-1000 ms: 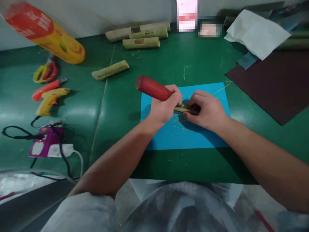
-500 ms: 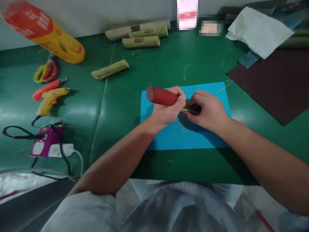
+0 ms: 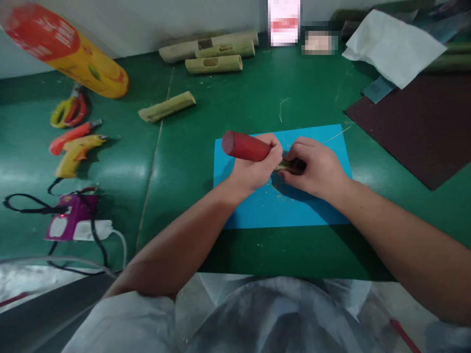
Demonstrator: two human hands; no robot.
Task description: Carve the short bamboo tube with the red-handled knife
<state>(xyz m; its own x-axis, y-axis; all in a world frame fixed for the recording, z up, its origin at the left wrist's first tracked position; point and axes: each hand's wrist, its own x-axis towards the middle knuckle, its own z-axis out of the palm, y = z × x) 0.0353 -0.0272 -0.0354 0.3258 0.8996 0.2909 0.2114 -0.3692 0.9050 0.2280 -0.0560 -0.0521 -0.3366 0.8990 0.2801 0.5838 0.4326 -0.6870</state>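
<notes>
**Bamboo piece (image 3: pixel 290 166) pinned down on a blue mat (image 3: pixel 287 211)**

It's lying near the top middle of the mat, mostly hidden under fingers. The person's right hand (image 3: pixel 316 166) is clamped over it, and the left hand (image 3: pixel 253 169) is wrapped tight round a red handle (image 3: pixel 245 146) butted up against it, though I can't see the tip. Shavings (image 3: pixel 275 189) lie just below. The mat's on a green table (image 3: pixel 184 162), with bamboo tubes (image 3: pixel 213 63) at the far edge and a glue gun (image 3: pixel 75 152) and scissors (image 3: pixel 69 109) off left.
</notes>
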